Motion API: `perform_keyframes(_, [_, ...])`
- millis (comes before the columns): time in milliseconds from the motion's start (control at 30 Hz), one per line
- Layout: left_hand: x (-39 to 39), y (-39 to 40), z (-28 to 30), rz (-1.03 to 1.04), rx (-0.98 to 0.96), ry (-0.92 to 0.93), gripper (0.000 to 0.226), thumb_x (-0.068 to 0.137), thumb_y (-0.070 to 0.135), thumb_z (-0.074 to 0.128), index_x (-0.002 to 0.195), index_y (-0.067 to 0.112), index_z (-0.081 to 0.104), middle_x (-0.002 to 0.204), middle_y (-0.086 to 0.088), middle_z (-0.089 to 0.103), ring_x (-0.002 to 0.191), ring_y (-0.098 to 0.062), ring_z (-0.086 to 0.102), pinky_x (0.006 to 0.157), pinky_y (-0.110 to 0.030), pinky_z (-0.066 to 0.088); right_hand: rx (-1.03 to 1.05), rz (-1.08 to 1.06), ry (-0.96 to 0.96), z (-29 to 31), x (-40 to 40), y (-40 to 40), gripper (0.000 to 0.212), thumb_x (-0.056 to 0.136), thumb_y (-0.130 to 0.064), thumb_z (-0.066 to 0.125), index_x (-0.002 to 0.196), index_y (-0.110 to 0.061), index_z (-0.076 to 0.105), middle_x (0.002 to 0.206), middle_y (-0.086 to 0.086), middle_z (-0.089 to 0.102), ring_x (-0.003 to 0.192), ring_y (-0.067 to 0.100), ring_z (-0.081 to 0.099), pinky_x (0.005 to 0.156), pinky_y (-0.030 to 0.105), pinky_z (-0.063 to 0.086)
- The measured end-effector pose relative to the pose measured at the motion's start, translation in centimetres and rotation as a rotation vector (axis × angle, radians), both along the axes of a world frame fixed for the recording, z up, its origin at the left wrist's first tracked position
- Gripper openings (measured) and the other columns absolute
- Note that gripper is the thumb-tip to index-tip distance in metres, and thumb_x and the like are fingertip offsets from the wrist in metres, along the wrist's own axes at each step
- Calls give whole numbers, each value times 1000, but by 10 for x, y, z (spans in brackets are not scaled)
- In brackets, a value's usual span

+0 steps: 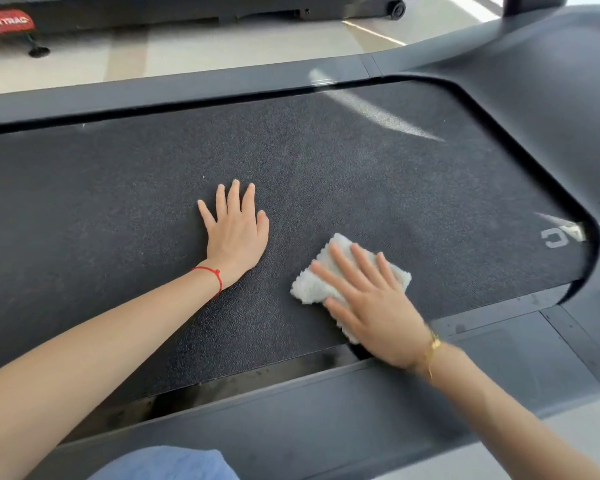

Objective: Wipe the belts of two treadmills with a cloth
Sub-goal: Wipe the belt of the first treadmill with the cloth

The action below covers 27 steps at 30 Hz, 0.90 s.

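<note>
From the head camera, the dark grey textured rubber treadmill belt (118, 202) fills most of the frame, bordered by matte dark grey side rails (291, 420) at 6 and 12 o'clock. The left hand (236, 230) lies flat on the belt near the centre, its fingers (233, 199) straight and spread wide, holding nothing; a thin red string bracelet (212, 273) circles its wrist. At about 4 o'clock from it, just beside it, the right hand (371, 306) presses a white fluffy folded cloth (316, 285) onto the belt, its fingers straight and slightly apart on top of the cloth, not curled round it. A gold bracelet (432, 348) sits on that wrist. The cloth lies near the belt's 6 o'clock edge. At 3 o'clock rises the dark grey moulded motor hood (534, 98). At 12 o'clock, beyond pale floor tiles (187, 53), stands a second black treadmill (187, 8).
</note>
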State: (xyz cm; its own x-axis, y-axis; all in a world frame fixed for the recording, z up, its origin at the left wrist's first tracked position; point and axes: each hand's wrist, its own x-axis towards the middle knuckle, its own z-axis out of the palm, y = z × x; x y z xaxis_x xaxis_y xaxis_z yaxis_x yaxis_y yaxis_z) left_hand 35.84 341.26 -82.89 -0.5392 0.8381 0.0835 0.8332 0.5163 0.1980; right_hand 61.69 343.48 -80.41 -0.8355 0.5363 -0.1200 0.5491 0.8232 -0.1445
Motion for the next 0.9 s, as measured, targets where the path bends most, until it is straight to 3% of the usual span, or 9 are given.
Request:
perform_keyframes(167, [8, 24, 2, -69, 9, -30, 56, 104, 33, 29, 157, 17, 19, 165, -7, 13, 152, -26, 5, 119, -63, 0, -26, 17, 36, 0, 20, 0, 54, 98, -58, 6, 150, -47, 1, 160, -17, -9, 148, 14, -14, 121, 40, -9])
perform_keyframes(367, [5, 65, 2, -83, -10, -33, 58, 104, 36, 27, 157, 16, 15, 165, -8, 9, 153, -26, 3, 119, -63, -1, -67, -195, 86, -2, -3, 119, 59, 93, -59, 7, 151, -46, 7, 162, -11, -3, 150, 19, -8, 119, 41, -8])
perform_keyframes(533, [-8, 104, 1, -59, -4, -42, 60, 103, 38, 26, 158, 16, 14, 165, -8, 9, 153, -27, 2, 119, -63, -1, -25, -295, 39, -6, -64, 219, 53, 101, -50, 14, 153, -40, 9, 163, -5, -3, 149, 24, -7, 120, 46, -9])
perform_keyframes(900, [-10, 130, -8, 7, 19, 88, 63, 100, 38, 23, 158, 15, 14, 165, -9, 11, 152, -27, 6, 119, -62, 6, 10, -268, 26, -6, -207, 332, 54, 102, -50, 12, 154, -36, 8, 163, -1, -1, 150, 26, -6, 119, 49, -8])
